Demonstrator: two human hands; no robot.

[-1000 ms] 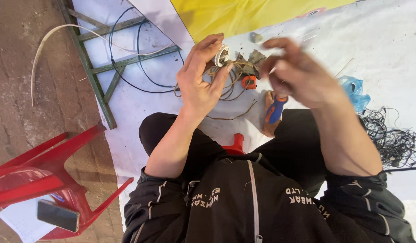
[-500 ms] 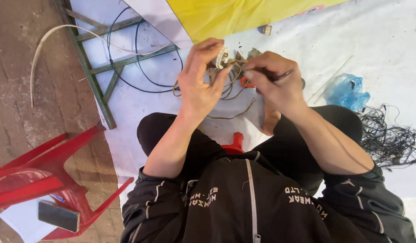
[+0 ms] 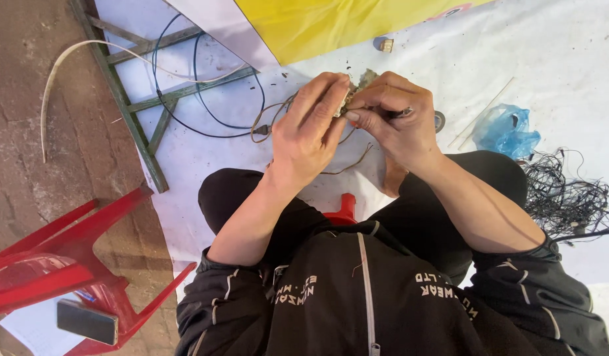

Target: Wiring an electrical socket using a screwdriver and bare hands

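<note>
1. Where the 2 hands meet above the lap, a small part point(image 3: 362, 82) with brown wires point(image 3: 271, 122) trailing from it sits pinched between them, held up over the white sheet point(image 3: 568, 59).
2. Left hand point(image 3: 309, 135): fingers closed round the part from the left side, thumb and forefinger clamped on it, most of it hidden under them.
3. Right hand point(image 3: 400, 125): closed too, fingertips pressing at the part's right edge and gripping a thin dark tool point(image 3: 402, 113) that lies across the fingers.
4. Handling, as a judgement: light, small, rigid at the core but with loose, springy wire ends. The wires look thin and likely to kink or snap at the joint. Best held by the solid body, not by the leads. It looks grubby and easily dropped if the pinch slackens.
5. Around: black cable point(image 3: 205, 112) looped over a green frame point(image 3: 129, 112), blue bag point(image 3: 509, 132), tangle of black wire point(image 3: 568, 198), red chair point(image 3: 60, 264), phone point(image 3: 87, 321) on the chair.
6. Against 0.5 s ago: both hands sit closer together, and less of the part shows. Against 1.0 s ago: right hand was off to the right and open-fingered; now it is shut at the part. A blue-and-red tool seen then near the right knee is now hidden.
</note>
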